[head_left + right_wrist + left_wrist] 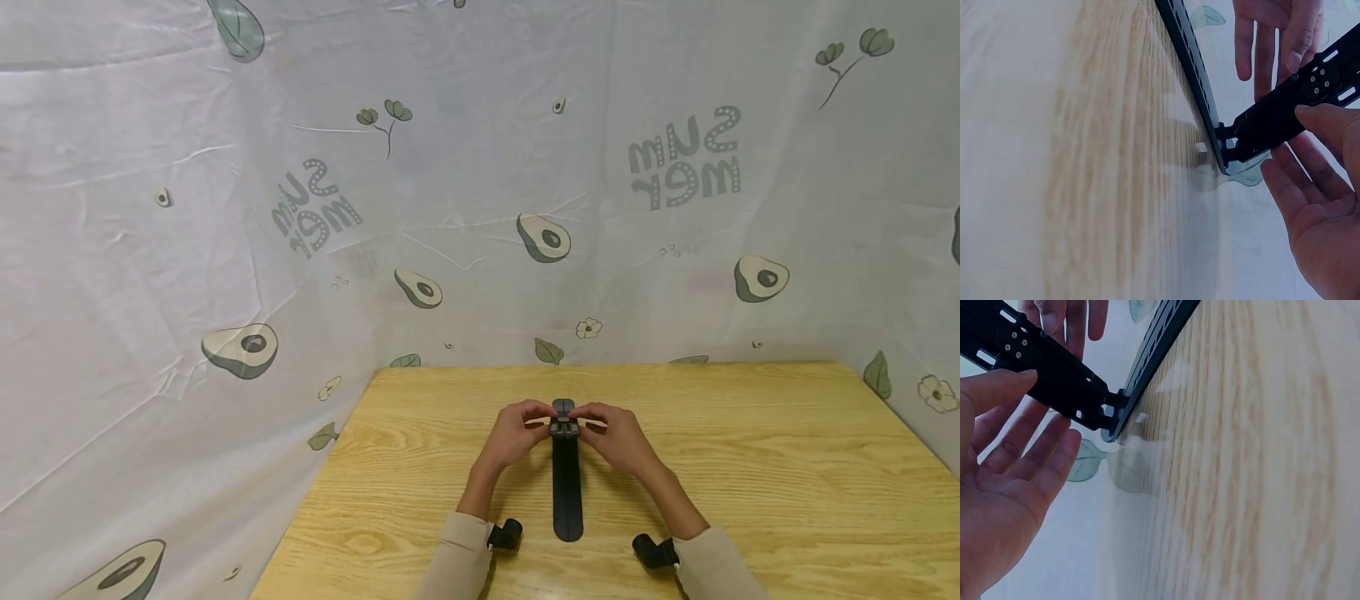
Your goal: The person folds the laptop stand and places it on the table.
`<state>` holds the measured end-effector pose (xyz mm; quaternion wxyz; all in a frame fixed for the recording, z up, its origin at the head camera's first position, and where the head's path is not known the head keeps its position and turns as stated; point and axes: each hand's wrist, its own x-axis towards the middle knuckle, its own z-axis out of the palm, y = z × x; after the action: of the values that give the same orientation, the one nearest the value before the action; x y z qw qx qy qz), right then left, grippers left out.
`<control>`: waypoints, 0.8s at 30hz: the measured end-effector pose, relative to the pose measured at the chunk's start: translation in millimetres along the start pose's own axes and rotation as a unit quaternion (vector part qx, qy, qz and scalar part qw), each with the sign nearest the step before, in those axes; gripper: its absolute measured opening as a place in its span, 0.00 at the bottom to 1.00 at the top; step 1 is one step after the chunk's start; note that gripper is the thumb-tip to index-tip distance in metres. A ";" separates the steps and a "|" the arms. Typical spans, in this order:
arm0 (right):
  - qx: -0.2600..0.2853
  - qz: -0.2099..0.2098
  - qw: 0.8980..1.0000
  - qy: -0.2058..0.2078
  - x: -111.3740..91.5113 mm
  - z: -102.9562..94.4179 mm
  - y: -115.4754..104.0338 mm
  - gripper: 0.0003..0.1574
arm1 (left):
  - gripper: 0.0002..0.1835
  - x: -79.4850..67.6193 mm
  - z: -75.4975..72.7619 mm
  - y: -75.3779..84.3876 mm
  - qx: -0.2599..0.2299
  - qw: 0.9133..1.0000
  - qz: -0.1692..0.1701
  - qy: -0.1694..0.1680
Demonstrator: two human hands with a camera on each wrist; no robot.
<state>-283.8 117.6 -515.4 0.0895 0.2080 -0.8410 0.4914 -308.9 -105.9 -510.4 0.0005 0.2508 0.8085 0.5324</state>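
A black folding stand (567, 492) rests on the table with its long flat base running towards the person. From the hinge at its far end rises a slotted arm (1054, 381), tilted up off the base, with small round rivets on its face. My left hand (513, 437) pinches the left side of this arm near its top, thumb on the near face and fingers behind. On the opposite side my right hand (618, 435) pinches it the same way. The right wrist view shows the arm (1272, 122) between both hands. Fingertips behind it are partly hidden.
The light wood-grain table (750, 467) extends to both sides and behind the stand. A pale cloth (480, 167) printed with avocados and leaves hangs along the table's back and left edges. Black wrist mounts (506, 534) stick out from the sleeves.
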 end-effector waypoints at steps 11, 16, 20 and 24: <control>0.011 -0.002 1.000 -0.010 -4.4 1.1 0.9 0.16 | 0.09 -4.2 1.4 4.7 -0.004 0.999 -0.035 0.000; 0.012 -0.004 1.000 -0.014 -4.8 -0.2 -1.0 0.15 | 0.10 -4.1 1.4 6.1 0.001 0.999 -0.039 -0.008; 0.019 -0.002 1.000 -0.021 -5.4 -0.1 -1.6 0.15 | 0.11 -5.3 1.2 5.4 0.005 0.999 -0.042 -0.012; 0.015 0.006 1.000 -0.020 -7.4 0.4 -0.8 0.14 | 0.09 -7.7 2.1 5.0 0.006 0.999 -0.045 -0.015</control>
<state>-276.8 118.8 -517.6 0.0667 0.2141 -0.8363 0.5002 -299.6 -105.7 -509.0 0.0347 0.2220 0.8218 0.5236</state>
